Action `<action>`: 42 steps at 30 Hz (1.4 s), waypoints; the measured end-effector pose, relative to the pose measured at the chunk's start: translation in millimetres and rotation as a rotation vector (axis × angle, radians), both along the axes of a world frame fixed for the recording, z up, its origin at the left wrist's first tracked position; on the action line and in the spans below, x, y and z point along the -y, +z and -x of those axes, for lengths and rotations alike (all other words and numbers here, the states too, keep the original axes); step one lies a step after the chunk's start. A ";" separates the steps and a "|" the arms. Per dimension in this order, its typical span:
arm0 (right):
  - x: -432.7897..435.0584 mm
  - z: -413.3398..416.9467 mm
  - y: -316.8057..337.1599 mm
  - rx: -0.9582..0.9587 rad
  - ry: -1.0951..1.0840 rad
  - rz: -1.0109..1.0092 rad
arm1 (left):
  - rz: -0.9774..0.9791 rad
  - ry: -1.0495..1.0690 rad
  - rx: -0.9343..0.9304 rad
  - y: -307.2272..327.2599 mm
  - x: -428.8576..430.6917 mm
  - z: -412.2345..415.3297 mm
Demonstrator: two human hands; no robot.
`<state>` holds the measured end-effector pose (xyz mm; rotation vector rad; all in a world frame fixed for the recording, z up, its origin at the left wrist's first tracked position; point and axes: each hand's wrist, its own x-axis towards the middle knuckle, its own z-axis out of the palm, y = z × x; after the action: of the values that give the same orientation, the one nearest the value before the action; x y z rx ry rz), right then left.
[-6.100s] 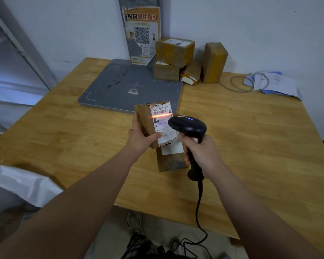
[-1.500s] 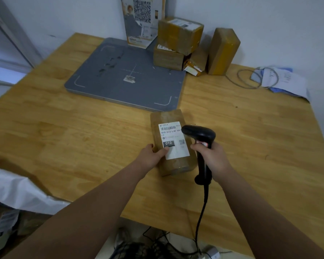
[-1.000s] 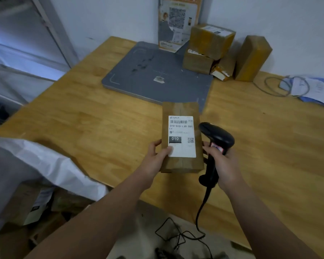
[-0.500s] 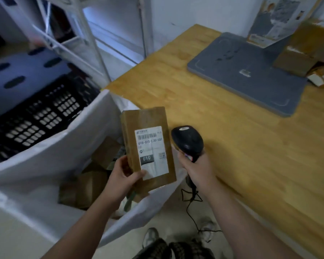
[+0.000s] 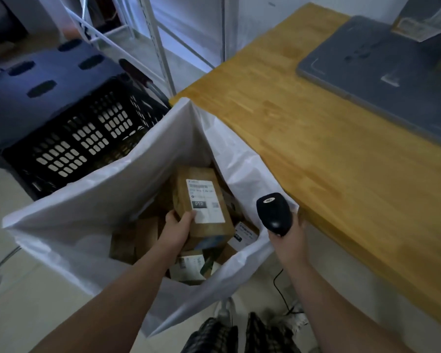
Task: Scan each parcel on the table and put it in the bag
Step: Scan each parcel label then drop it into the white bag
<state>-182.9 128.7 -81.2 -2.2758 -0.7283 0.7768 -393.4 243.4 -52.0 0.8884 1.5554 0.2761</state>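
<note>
My left hand grips a brown cardboard parcel with a white shipping label, held low inside the mouth of the big white bag. Several other brown parcels lie in the bottom of the bag beneath it. My right hand holds the black corded barcode scanner by its handle, just past the bag's right rim and next to the edge of the wooden table.
A grey flat scale pad lies on the table at the upper right. A black plastic crate stands on the floor left of the bag, with white metal shelving behind. The scanner cable trails on the floor.
My left hand has carried the labelled parcel off the table, leftward and down into the bag. The right hand with the scanner followed toward the table's edge, and my view swung left.
</note>
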 end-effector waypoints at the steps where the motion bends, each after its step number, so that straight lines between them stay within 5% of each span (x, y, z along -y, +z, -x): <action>1: -1.7 -0.7 -3.1 -0.014 -0.011 -0.002 | -0.003 -0.019 0.001 -4.8 -5.1 -5.4; 6: 0.0 -8.2 0.9 -0.018 -0.022 -0.034 | 0.007 -0.011 -0.011 -22.1 -26.6 -26.5; 12: 23.0 3.7 35.5 -0.107 -0.236 -0.399 | -0.050 0.048 0.036 -40.1 -51.6 -64.2; 18: 12.8 -3.4 51.1 -0.085 -0.330 -0.558 | 0.033 -0.375 -0.209 -92.8 -64.0 -75.0; 28: 12.5 -25.8 44.7 0.004 -0.098 -0.265 | -0.241 -0.519 -0.365 -58.8 -48.8 -66.9; 35: 17.2 -45.0 62.8 -0.010 -0.184 -0.292 | -0.434 -0.482 -0.219 3.7 -37.3 -81.8; 42: 42.7 -97.6 116.2 0.214 -0.050 -0.136 | -0.628 -0.671 -0.148 60.6 -15.2 -156.7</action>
<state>-85.3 86.0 35.0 -2.2642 -0.7920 0.4502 -236.7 258.7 8.7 1.8970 1.2171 0.2117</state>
